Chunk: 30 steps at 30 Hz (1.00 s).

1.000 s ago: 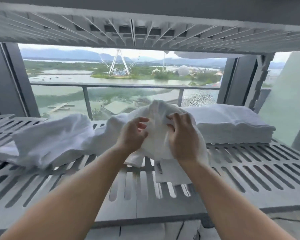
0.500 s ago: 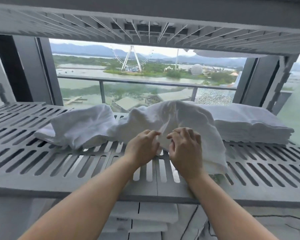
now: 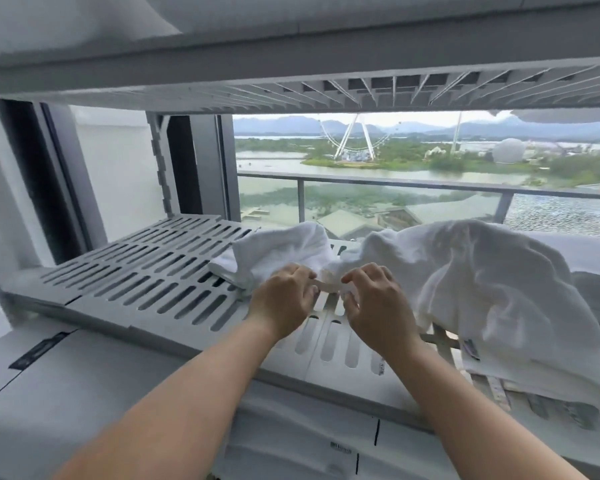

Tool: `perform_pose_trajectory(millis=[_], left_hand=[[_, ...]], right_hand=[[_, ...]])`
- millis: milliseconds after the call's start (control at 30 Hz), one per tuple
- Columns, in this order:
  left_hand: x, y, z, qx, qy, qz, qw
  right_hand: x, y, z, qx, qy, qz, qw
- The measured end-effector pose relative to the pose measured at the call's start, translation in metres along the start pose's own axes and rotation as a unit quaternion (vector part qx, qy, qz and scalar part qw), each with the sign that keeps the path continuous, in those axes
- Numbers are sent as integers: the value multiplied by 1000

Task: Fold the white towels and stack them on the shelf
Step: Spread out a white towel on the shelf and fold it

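A crumpled white towel (image 3: pixel 478 282) lies across the slatted grey shelf (image 3: pixel 146 278), bunched high on the right and trailing left to a smaller heap. My left hand (image 3: pixel 284 299) and my right hand (image 3: pixel 374 306) sit side by side at the towel's narrow middle. Both have curled fingers that pinch its near edge. A stack of folded white towels (image 3: pixel 593 258) shows at the far right, mostly hidden behind the crumpled one.
Another slatted shelf (image 3: pixel 326 74) hangs close above. Folded white towels (image 3: pixel 291 438) sit on the level below. A notched upright post (image 3: pixel 161 168) stands at the back left. Beyond the shelf is a window with a balcony rail (image 3: pixel 395 183).
My hands have come down from the lifted bunch to the towel's near edge on the shelf and moved left along it. The view has swung left.
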<state>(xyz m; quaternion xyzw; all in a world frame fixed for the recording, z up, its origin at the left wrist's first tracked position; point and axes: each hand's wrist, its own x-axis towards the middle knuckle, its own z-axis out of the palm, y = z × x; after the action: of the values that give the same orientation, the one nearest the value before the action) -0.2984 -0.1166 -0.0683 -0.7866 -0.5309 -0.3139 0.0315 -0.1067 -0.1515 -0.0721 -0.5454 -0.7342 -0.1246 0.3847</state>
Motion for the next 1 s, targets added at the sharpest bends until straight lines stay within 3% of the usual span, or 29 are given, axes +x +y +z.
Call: perform_pose_trajectory(millis=[267,533,700,1000], left_hand=[[26,-118,-18,51,-3,17,999],[85,-203,-16,64,-41,127,989],[93,-218,13,4,-132,130,983],[93,-225,20,-52,-100,131,985]], right_hand=[[67,-69,87,-41,-13,-12,999],[119,-96,164,-114,-48,144,982],[120,-79,174,-117,-113,209,964],[112,-80,176,-128,-125,209,961]])
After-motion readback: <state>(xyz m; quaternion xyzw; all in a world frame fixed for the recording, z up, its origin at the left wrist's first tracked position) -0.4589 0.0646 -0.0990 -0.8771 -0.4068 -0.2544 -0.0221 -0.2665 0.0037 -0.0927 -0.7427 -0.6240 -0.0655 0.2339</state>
